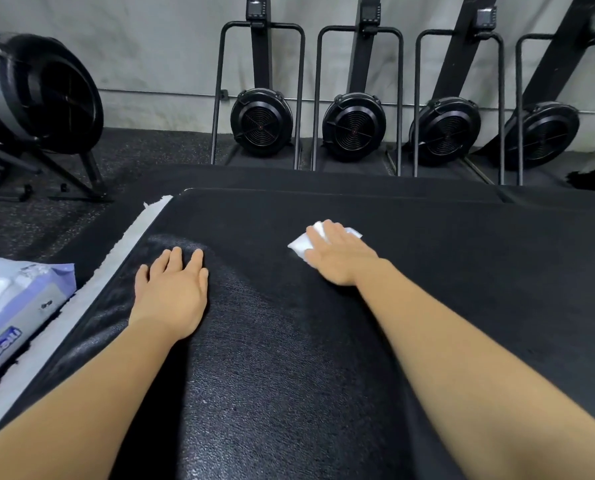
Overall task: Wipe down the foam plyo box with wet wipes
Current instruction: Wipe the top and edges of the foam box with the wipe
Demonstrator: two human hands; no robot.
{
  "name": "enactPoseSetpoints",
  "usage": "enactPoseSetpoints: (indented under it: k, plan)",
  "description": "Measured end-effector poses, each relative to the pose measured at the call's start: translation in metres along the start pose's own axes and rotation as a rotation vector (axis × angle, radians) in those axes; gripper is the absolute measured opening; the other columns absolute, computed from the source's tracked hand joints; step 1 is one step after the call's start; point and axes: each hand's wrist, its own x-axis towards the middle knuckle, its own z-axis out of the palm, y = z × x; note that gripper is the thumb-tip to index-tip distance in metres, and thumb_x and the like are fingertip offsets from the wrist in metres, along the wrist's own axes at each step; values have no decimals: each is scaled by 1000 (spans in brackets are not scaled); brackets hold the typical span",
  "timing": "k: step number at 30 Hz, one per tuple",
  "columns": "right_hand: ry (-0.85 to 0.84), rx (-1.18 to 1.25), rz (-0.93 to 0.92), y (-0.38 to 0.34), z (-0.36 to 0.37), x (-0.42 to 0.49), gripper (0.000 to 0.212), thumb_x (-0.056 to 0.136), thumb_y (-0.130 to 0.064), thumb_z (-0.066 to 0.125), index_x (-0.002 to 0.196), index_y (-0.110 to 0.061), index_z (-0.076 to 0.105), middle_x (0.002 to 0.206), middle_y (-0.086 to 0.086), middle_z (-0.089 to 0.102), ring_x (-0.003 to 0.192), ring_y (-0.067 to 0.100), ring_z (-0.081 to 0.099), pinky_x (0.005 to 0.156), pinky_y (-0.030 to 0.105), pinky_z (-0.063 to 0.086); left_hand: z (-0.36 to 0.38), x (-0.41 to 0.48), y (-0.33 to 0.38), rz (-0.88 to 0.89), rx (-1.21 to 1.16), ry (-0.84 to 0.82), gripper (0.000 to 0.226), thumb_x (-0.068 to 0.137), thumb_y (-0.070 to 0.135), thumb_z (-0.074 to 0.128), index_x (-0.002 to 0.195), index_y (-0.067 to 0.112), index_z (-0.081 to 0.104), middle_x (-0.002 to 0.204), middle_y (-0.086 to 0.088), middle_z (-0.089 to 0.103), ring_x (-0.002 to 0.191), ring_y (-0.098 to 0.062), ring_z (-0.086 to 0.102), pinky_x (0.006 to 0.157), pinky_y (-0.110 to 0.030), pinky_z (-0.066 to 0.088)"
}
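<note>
The black foam plyo box [445, 271] fills the lower middle of the view, its top facing me. A wet sheen runs down its left and middle part. My right hand [337, 254] lies flat with straight fingers, pressing a white wet wipe [301, 244] onto the top near the centre; the wipe shows at both sides of the fingers. My left hand [171, 289] rests flat on the box top near its left edge, holding nothing.
A blue and white pack of wet wipes [9, 313] lies on the floor at the left, beside a strip of white tape [130, 237] along the box's edge. Several upright rowing machines [353, 126] line the back wall. A fan bike [47, 95] stands at the far left.
</note>
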Motion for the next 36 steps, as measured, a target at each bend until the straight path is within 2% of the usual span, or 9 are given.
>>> enactPoseSetpoints:
  k: [3, 6, 10, 16, 23, 26, 28, 32, 36]
  plan:
    - [42, -38, 123, 40, -11, 8, 53, 101, -42, 24, 149, -23, 21, 152, 5, 21, 138, 26, 21, 114, 45, 21, 1, 0, -1, 6, 2, 8, 53, 103, 40, 10, 154, 26, 13, 161, -9, 12, 149, -26, 4, 119, -47, 6]
    - [39, -9, 276, 66, -20, 11, 57, 101, -40, 25, 154, -18, 17, 157, 10, 16, 143, 27, 15, 113, 44, 18, 3, 1, -1, 8, 10, 11, 53, 103, 39, 10, 154, 26, 13, 161, -9, 12, 149, -26, 4, 119, -48, 6]
    - [58, -14, 371, 55, -17, 6, 59, 103, -39, 26, 154, -14, 14, 159, 15, 11, 145, 30, 11, 115, 43, 14, 3, 3, -1, 9, 12, 19, 53, 103, 39, 11, 154, 26, 14, 161, -9, 13, 149, -26, 5, 119, -48, 7]
    - [66, -42, 270, -10, 13, -27, 58, 101, -44, 24, 150, -14, 15, 153, 14, 13, 142, 29, 10, 116, 40, 14, 2, 3, -1, 11, 3, 17, 53, 103, 39, 12, 154, 25, 16, 160, -11, 14, 148, -28, 6, 119, -50, 7]
    - [-32, -45, 65, -69, 35, -60, 63, 103, -44, 18, 156, -20, -7, 161, 10, -17, 148, 26, -18, 120, 40, -4, -1, 0, -1, 18, -17, 6, 52, 104, 38, 14, 153, 24, 18, 160, -12, 15, 148, -28, 7, 118, -50, 7]
    - [-72, 3, -1, -50, 29, -63, 60, 103, -46, 17, 156, -29, -8, 162, 1, -22, 148, 17, -21, 118, 36, -8, -1, 1, -2, 19, -17, 5, 52, 103, 39, 14, 153, 24, 18, 160, -11, 15, 148, -28, 7, 119, -49, 7]
    - [-50, 13, 14, -27, 21, -63, 58, 103, -44, 19, 156, -31, -2, 163, -2, -15, 149, 15, -14, 118, 35, -2, 1, 2, -3, 21, -18, 5, 52, 103, 39, 14, 153, 24, 18, 160, -11, 15, 148, -27, 7, 119, -49, 7]
    - [4, -14, 176, 32, 3, -56, 56, 102, -41, 23, 155, -26, 7, 160, 3, 3, 146, 23, 4, 117, 40, 11, 3, 3, -5, 26, -9, 13, 52, 103, 39, 13, 153, 25, 18, 161, -11, 15, 148, -27, 7, 118, -49, 7]
    - [-6, 11, 329, 64, -6, -47, 61, 102, -43, 23, 157, -24, 3, 163, 5, -5, 149, 23, -3, 118, 40, 6, 4, 5, -5, 35, -12, 19, 52, 103, 39, 12, 153, 25, 18, 160, -11, 14, 148, -28, 6, 118, -50, 7]
